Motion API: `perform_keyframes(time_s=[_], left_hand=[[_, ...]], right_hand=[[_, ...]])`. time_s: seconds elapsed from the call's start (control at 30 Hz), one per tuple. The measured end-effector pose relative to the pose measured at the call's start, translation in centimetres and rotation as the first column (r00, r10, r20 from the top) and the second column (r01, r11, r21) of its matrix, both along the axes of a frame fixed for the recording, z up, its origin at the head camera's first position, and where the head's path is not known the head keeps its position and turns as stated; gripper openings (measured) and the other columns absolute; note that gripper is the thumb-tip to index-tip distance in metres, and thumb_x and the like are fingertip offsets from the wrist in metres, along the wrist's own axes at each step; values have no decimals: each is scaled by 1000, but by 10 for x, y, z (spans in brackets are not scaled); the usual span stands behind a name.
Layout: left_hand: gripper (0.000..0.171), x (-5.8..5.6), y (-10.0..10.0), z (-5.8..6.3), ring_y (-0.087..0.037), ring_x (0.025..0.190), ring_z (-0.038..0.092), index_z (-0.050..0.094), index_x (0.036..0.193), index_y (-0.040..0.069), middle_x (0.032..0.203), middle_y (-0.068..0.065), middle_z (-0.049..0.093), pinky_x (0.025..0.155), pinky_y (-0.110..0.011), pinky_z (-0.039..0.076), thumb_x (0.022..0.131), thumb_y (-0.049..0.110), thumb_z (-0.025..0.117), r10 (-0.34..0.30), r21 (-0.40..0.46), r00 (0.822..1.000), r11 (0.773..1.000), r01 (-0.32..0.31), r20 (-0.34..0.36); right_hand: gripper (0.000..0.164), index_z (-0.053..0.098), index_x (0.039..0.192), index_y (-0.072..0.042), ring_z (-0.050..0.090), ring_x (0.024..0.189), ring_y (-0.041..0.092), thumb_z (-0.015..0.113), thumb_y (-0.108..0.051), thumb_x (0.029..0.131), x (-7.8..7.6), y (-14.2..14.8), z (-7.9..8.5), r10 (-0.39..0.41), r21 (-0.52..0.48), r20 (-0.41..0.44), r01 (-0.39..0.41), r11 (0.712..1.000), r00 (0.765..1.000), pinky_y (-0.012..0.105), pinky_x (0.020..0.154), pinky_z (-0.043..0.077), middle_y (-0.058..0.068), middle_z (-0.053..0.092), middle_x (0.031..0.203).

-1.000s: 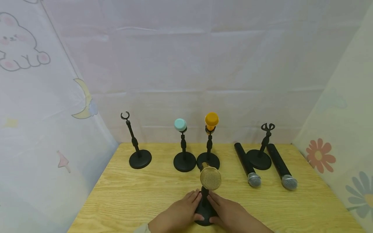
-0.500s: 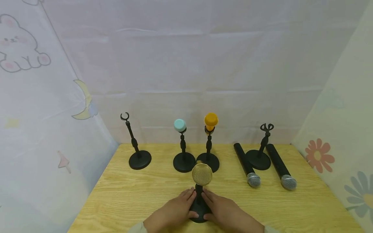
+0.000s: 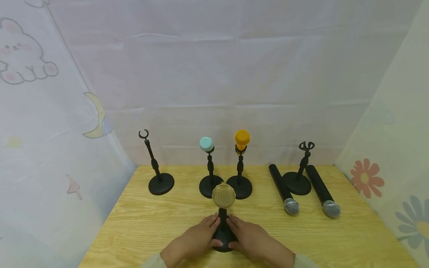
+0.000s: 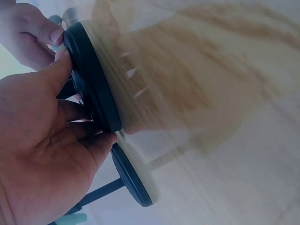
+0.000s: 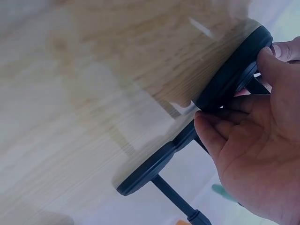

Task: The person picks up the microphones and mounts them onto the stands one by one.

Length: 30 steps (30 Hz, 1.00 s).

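Note:
A gold-headed microphone (image 3: 223,196) sits on a black desktop microphone stand (image 3: 223,235) near the front middle of the table, its head facing me. My left hand (image 3: 198,235) grips the round base from the left, and my right hand (image 3: 252,239) grips it from the right. In the left wrist view, the thumb and fingers span the rim of the base (image 4: 93,77). The right wrist view shows the same kind of hold on the base (image 5: 234,70), which is upright and on or very close to the tabletop.
Behind it stand a turquoise microphone (image 3: 206,144) and an orange microphone (image 3: 242,137) on stands. A bare stand (image 3: 161,184) is at left, another stand (image 3: 297,184) at right between two black microphones (image 3: 280,184) lying on the wooden table (image 3: 151,223). Curtains surround the table.
Both hands have shifted the stand with the gold microphone to the left and slightly away from me. The other stands and microphones stay where they were.

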<state>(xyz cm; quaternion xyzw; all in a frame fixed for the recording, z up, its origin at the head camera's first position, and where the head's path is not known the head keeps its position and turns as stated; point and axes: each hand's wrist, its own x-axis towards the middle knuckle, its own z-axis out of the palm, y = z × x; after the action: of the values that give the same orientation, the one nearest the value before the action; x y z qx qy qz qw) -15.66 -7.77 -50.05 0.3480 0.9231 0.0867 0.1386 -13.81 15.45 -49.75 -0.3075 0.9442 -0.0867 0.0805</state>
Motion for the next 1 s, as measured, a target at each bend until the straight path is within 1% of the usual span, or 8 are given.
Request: perform_keyframes(time_s=[0.17,0.33,0.57,0.67,0.83,1.0], left_hand=[[80,-3,-3,-1,-26,149,34,37,157,8,165,-10,30,114,-39,41,98,61,49,12,0,1000,1000,-12,7],[81,-6,-8,-3,-25,150,32,37,157,8,165,-10,29,115,-39,40,98,62,48,18,9,1000,1000,-19,14],[81,-11,-17,-5,-26,149,34,35,158,7,165,-12,29,115,-40,40,99,60,50,18,30,1000,999,-17,-14],[81,-13,-20,-5,-28,149,34,35,158,6,164,-13,30,114,-40,40,99,59,50,22,47,1000,999,-22,-14],[80,-16,-27,-4,-30,149,34,34,158,6,164,-15,30,114,-43,40,99,57,52,35,66,999,997,-34,-6],[79,-19,-34,-3,-31,149,32,30,160,8,165,-15,28,115,-45,39,100,54,54,49,88,999,995,-50,15]], right_hand=[[75,47,152,-8,56,132,24,62,-55,96,-4,-4,-1,3,10,-8,-3,1000,1000,40,97,55,11,44,156],[75,48,151,-7,57,131,23,62,-55,96,-6,-8,-3,20,22,-49,-19,1000,999,37,96,55,12,46,155],[74,46,152,-6,54,135,23,60,-54,97,-12,-14,-2,39,26,-55,-37,999,998,36,98,53,13,43,157],[75,46,152,-6,53,136,23,60,-54,97,-13,-18,-1,42,29,-57,-41,999,997,35,100,53,13,42,157],[75,46,152,-5,52,136,23,59,-54,97,-17,-27,2,51,37,-75,-48,998,996,35,100,53,14,42,157],[75,46,152,-5,52,137,23,60,-55,97,-22,-34,3,44,50,-78,-41,998,996,35,101,52,14,44,156]])
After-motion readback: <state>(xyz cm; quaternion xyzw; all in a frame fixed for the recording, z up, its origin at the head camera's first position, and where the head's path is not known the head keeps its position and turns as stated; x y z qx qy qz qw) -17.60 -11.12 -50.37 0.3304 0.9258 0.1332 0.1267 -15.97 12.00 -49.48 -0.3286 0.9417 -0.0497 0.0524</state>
